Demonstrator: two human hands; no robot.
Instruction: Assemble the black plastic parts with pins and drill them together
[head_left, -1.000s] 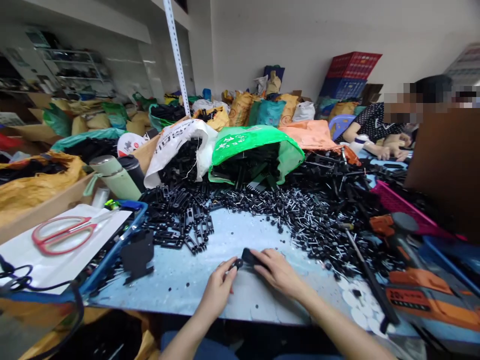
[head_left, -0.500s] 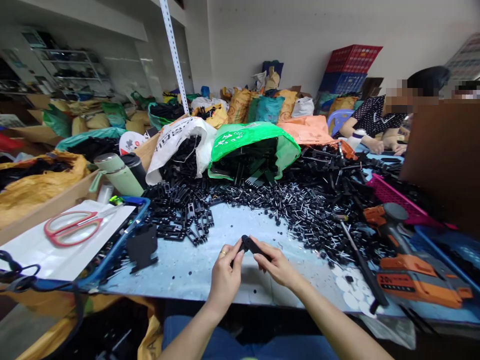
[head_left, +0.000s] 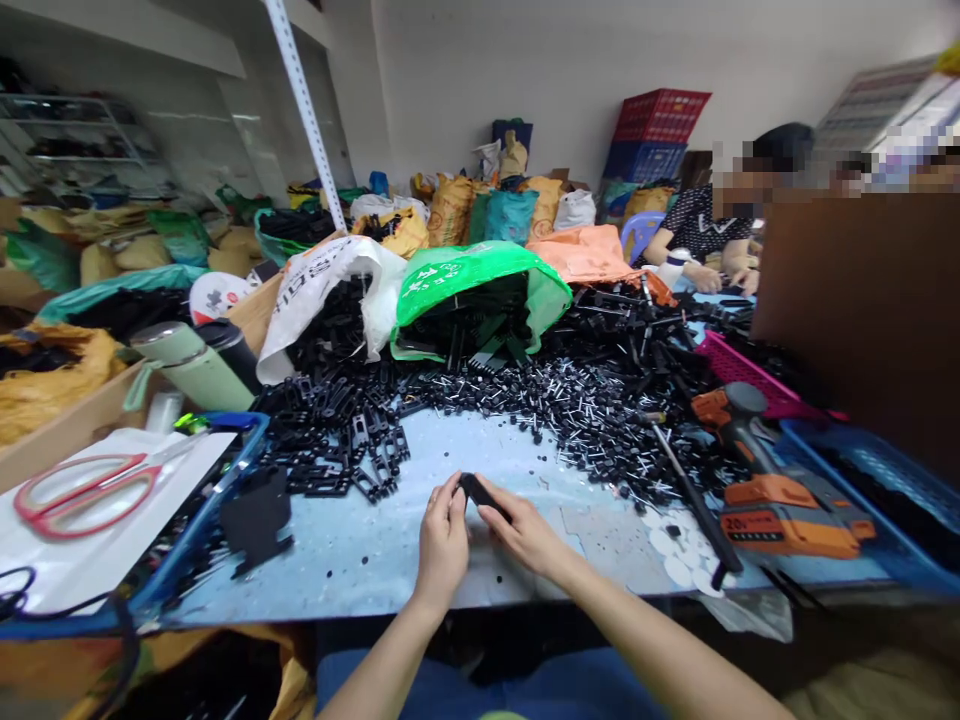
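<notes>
A small black plastic part (head_left: 478, 491) is held between both hands above the front of the blue tabletop (head_left: 360, 560). My left hand (head_left: 442, 535) pinches its left end, thumb and fingers pressed together. My right hand (head_left: 525, 530) grips the longer right side, which slants down to the right. Beyond the hands, loose silver pins with black heads (head_left: 585, 410) are heaped in a wide pile. Black slotted pieces (head_left: 367, 440) lie at the left, near a flat black plate (head_left: 256, 515).
Orange cordless drill (head_left: 787, 515), black-handled hammer (head_left: 697, 500) and white discs (head_left: 679, 550) are at the right. Red-handled scissors (head_left: 90, 495) lie on the left tray. An open green bag (head_left: 480, 265) stands behind the piles. A person (head_left: 712, 225) works at the far right.
The camera view has turned slightly to the right, so the surroundings sit further left. Both hands still grip the black part, with their fingers slightly shifted on it.
</notes>
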